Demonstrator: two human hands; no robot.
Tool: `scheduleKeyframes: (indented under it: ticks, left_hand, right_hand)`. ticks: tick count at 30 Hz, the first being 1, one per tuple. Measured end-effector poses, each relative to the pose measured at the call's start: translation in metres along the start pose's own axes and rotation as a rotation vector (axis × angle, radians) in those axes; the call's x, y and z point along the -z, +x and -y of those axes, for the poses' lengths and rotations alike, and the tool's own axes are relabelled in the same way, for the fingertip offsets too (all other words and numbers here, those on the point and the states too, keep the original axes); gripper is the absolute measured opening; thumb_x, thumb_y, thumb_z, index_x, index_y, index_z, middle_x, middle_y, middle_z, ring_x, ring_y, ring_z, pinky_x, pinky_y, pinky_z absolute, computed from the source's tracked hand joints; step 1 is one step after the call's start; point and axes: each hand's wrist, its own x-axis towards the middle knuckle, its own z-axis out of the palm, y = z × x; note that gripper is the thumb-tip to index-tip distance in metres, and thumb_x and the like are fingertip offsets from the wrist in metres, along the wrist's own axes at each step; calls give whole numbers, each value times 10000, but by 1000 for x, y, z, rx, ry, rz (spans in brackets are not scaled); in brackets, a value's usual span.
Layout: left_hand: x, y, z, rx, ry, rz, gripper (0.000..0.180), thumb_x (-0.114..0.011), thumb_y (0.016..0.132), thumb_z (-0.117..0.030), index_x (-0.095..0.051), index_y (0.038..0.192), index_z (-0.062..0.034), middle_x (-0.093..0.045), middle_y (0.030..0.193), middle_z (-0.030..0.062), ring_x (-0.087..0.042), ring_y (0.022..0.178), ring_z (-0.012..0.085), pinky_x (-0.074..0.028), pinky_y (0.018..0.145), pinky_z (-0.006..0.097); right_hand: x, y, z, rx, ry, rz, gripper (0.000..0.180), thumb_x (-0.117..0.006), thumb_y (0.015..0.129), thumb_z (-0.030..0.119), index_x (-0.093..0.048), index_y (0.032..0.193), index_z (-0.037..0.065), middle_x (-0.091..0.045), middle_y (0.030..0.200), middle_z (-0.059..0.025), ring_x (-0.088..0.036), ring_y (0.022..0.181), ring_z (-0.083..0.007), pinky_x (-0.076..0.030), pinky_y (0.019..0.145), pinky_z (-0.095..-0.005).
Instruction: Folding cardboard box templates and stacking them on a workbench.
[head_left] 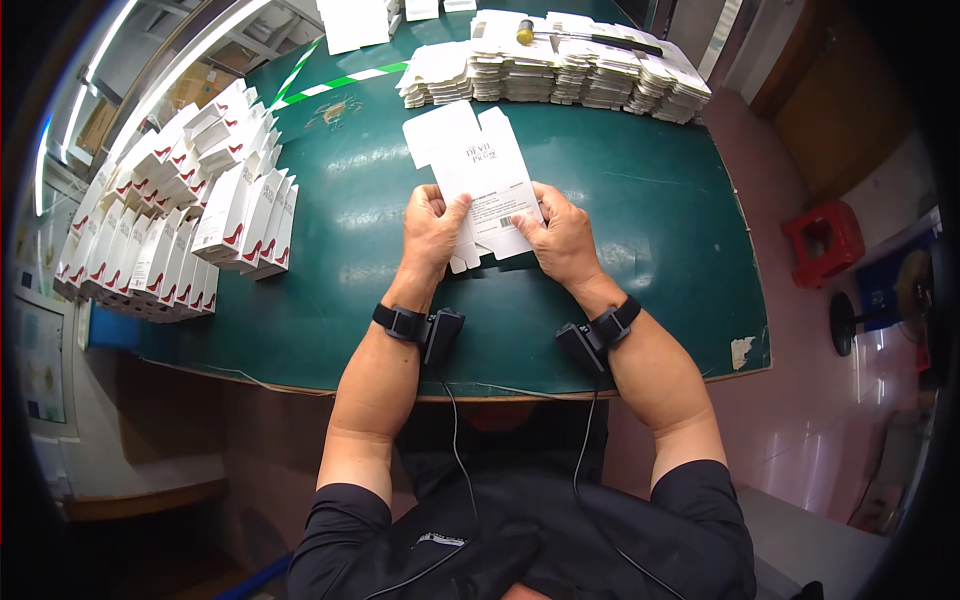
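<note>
Left hand (pixel 432 232) and right hand (pixel 562 238), fingers clamped on flat white printed cardboard carton blank (pixel 478 178), steadying its edges above green tabletop (pixel 650 200).

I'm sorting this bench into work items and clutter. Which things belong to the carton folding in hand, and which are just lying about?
In the job:
flat carton, held by left hand and right hand
flat blanks stack
folded boxes

Lying about:
screwdriver on the stack
red stool
fan
</note>
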Motion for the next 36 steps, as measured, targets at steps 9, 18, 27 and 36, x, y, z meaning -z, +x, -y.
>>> scheduleKeyframes:
  ticks: [9, 18, 27, 36]
  left_hand:
    - [12, 4, 2, -32, 215, -79, 593, -747, 940, -138, -393, 1355, 94, -684, 1032, 175, -698, 907, 187, -600, 754, 300]
    - [20, 10, 2, -98, 197, -51, 701, -784, 899, -126, -386, 1441, 70, -534, 1329, 213, -682, 1017, 220, -601, 781, 300]
    - [32, 14, 19, -493, 902, -19, 428, -822, 827, -191, -666, 1182, -9, -669, 1204, 175, -645, 1123, 307, -531, 971, 394]
    - [28, 0, -19, -264, 841, 2, 450, -801, 854, -265, -677, 1212, -23, -679, 1225, 163, -639, 1155, 301, -492, 1006, 379]
  right_hand:
    - [2, -1, 4, -71, -136, 0, 467, -779, 875, 152, -626, 1300, 31, -701, 781, -120, -662, 674, -159, -529, 648, -312]
    - [0, 1, -9, -27, -256, 31, 413, -784, 862, 186, -670, 1232, 42, -675, 752, -113, -663, 676, -205, -528, 654, -340]
    - [7, 1, -12, 71, -455, 100, 294, -754, 849, 165, -719, 1124, 67, -691, 980, -124, -668, 837, -281, -538, 746, -358]
    - [4, -4, -11, 285, -480, 177, 217, -745, 851, 162, -749, 1052, 79, -659, 1162, -93, -625, 1026, -290, -520, 899, -381]
